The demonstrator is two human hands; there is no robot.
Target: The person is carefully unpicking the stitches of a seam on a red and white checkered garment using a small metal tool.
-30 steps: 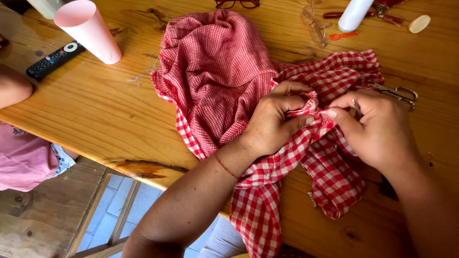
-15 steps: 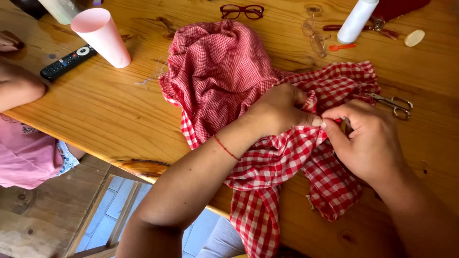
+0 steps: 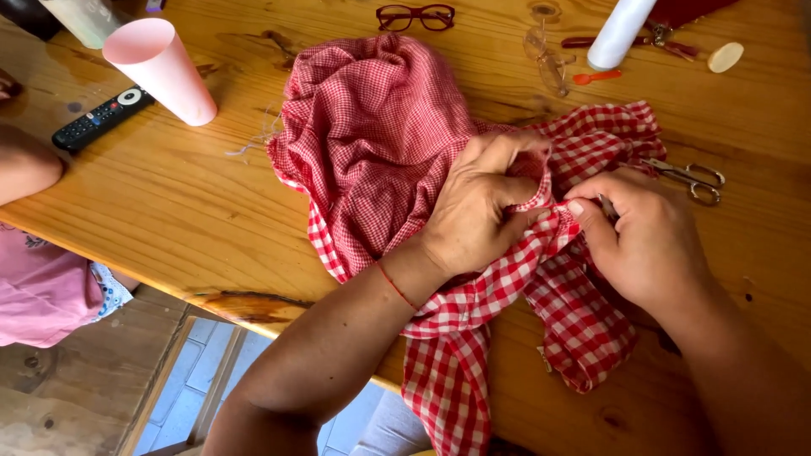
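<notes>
A glossy, knotty wooden table [image 3: 169, 211] fills the view, its edge above a pale tiled floor [image 3: 182, 397]. On it lie an upturned pink plastic cup [image 3: 160, 69], a black remote control [image 3: 100, 116], dark-framed glasses [image 3: 415, 15] and small metal scissors [image 3: 688, 178]. Red-and-white checked cotton fabric [image 3: 380, 143] is heaped at the table's centre, one end trailing over the edge. The left hand [image 3: 477, 211] bunches a fold, fingers curled tight. The right hand [image 3: 646, 241] pinches the cloth just beside it.
</notes>
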